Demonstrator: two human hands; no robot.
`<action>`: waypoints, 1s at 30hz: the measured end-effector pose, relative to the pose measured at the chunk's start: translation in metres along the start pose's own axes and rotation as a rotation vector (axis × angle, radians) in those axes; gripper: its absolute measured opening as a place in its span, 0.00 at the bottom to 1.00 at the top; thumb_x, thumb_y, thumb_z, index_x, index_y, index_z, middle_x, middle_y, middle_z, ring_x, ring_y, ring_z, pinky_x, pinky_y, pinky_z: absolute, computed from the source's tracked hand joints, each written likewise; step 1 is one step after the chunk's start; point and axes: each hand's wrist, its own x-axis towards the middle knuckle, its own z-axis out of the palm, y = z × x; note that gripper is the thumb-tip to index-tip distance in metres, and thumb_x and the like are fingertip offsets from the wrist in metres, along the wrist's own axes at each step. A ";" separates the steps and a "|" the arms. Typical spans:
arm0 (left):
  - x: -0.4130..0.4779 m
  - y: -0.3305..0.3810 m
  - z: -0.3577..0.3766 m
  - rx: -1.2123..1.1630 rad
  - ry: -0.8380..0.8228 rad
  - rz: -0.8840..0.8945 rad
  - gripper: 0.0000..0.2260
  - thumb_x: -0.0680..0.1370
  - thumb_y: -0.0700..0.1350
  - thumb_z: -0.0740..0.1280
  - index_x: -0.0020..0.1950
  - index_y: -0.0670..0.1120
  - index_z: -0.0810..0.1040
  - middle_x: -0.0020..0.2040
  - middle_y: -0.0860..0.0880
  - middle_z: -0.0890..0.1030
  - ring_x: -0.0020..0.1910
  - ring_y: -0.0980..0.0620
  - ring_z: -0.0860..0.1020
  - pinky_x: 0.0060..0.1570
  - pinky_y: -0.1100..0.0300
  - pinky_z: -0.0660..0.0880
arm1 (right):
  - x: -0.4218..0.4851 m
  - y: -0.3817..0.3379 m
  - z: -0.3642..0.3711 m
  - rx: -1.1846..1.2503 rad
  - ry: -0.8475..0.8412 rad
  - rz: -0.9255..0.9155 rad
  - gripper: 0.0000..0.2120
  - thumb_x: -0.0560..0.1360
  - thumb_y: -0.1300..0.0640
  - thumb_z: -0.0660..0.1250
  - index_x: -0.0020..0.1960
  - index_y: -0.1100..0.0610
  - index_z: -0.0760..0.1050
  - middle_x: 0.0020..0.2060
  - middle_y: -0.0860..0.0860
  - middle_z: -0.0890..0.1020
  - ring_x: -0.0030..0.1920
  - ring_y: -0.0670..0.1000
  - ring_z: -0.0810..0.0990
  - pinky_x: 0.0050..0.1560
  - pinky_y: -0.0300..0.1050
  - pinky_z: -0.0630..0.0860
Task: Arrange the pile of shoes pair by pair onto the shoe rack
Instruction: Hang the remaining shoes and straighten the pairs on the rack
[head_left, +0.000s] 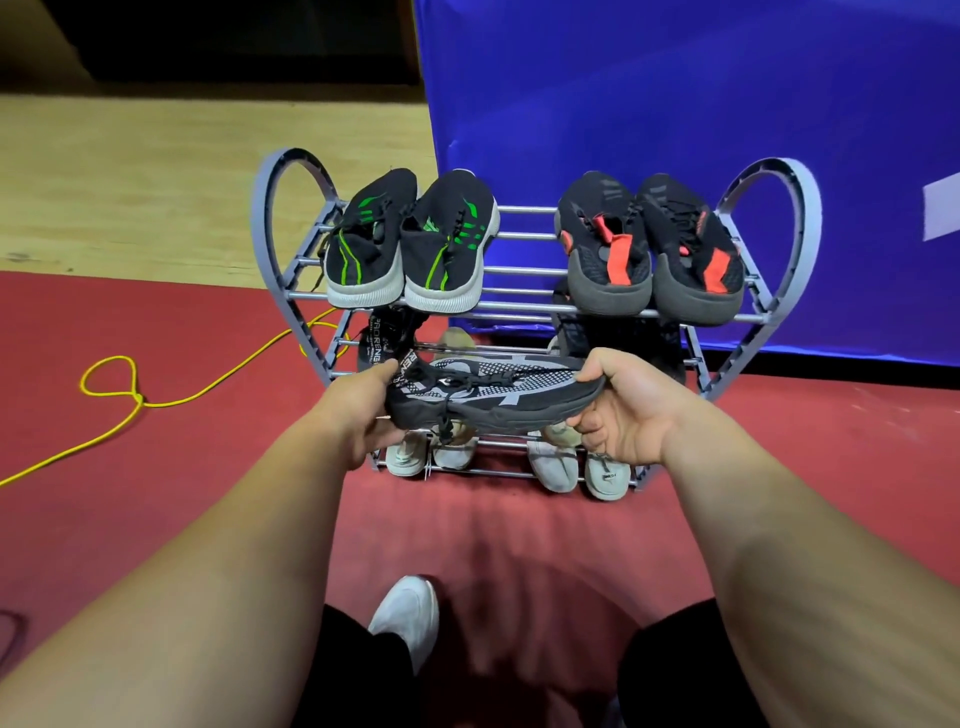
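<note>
A black sneaker with grey dotted pattern (493, 392) lies sideways in front of the grey shoe rack (530, 306). My left hand (358, 410) grips its heel end and my right hand (623, 410) grips its toe end. On the top shelf sit a black-and-green pair (410, 244) at the left and a black-and-red pair (654, 249) at the right. A black sneaker with white lettering (382, 340) stands on the middle shelf at the left; dark shoes (576, 332) show at the middle right. Pale shoes (571, 467) line the bottom shelf.
A yellow cable (130, 395) loops over the red floor mat left of the rack. A blue panel (675, 130) stands behind the rack at the right. My own white shoe (410, 618) shows at the bottom between my knees.
</note>
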 end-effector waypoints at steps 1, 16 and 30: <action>0.000 0.000 -0.003 0.010 -0.016 -0.006 0.16 0.80 0.57 0.67 0.60 0.48 0.81 0.51 0.49 0.87 0.40 0.49 0.86 0.36 0.58 0.81 | 0.001 -0.001 0.001 0.006 0.010 0.001 0.13 0.71 0.54 0.59 0.37 0.60 0.79 0.28 0.56 0.76 0.22 0.48 0.65 0.25 0.37 0.58; -0.015 0.006 -0.029 0.331 -0.676 -0.279 0.10 0.71 0.47 0.69 0.47 0.42 0.82 0.38 0.43 0.84 0.33 0.49 0.84 0.35 0.59 0.82 | 0.050 -0.014 0.042 0.312 0.354 -0.169 0.02 0.77 0.59 0.67 0.49 0.56 0.78 0.37 0.52 0.84 0.35 0.51 0.83 0.32 0.41 0.81; 0.015 0.001 -0.015 0.147 -0.419 -0.161 0.12 0.80 0.45 0.70 0.62 0.43 0.81 0.56 0.41 0.86 0.40 0.48 0.87 0.41 0.59 0.83 | 0.063 -0.021 0.081 0.027 0.146 -0.031 0.06 0.82 0.62 0.62 0.50 0.64 0.74 0.51 0.67 0.85 0.51 0.64 0.87 0.46 0.54 0.86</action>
